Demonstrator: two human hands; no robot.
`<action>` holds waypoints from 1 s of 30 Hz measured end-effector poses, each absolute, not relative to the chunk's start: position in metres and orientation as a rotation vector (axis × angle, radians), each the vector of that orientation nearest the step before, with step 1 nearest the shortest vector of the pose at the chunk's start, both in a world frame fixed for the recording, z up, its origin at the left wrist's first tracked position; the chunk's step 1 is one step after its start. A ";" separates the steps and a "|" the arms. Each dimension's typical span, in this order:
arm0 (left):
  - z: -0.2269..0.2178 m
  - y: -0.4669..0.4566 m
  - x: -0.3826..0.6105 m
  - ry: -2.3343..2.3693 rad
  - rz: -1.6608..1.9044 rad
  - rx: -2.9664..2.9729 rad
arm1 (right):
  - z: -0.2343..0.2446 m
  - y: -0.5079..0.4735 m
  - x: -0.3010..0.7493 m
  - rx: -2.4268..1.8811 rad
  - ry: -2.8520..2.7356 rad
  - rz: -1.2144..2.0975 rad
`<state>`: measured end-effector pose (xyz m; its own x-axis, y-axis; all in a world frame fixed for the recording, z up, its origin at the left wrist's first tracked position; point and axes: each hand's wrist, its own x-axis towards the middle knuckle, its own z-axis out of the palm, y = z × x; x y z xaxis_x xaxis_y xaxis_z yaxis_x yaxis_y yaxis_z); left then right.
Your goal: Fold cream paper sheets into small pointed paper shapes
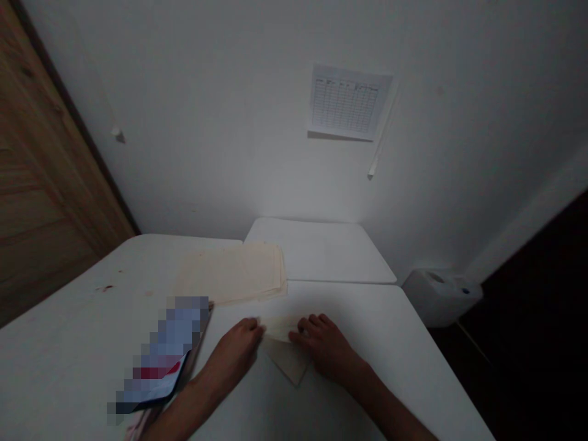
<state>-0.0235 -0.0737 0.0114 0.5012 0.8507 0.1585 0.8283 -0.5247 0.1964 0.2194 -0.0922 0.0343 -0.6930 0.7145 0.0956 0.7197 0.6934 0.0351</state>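
1. Paper [288, 362] is placed toward six o'clock.
2. Its ten-o'clock corner is pinched by the nearly closed left hand [242, 340].
3. Its two-o'clock side is touched by the half-curled right hand [327, 346]; grip cannot be told.

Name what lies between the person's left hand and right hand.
In the head view, a pale paper, seemingly folded, lies between the left hand and the right hand, one corner pointing toward the person.

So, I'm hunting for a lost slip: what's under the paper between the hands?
White table shows around the near end of the paper; the left hand and right hand are at its sides. Whatever lies directly beneath is covered from sight.
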 end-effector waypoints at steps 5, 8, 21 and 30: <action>0.013 -0.071 -0.021 1.503 0.139 2.773 | 0.037 -0.091 0.220 -1.222 -2.824 -0.070; 0.011 -0.073 -0.022 1.473 0.107 2.878 | 0.034 -0.091 0.220 -1.241 -2.820 -0.074; 0.003 -0.103 -0.032 1.430 0.147 3.001 | 0.027 -0.095 0.219 -1.256 -2.774 -0.130; -0.004 -0.099 0.007 1.136 0.518 2.997 | 0.024 -0.095 0.219 -1.284 -2.738 -0.102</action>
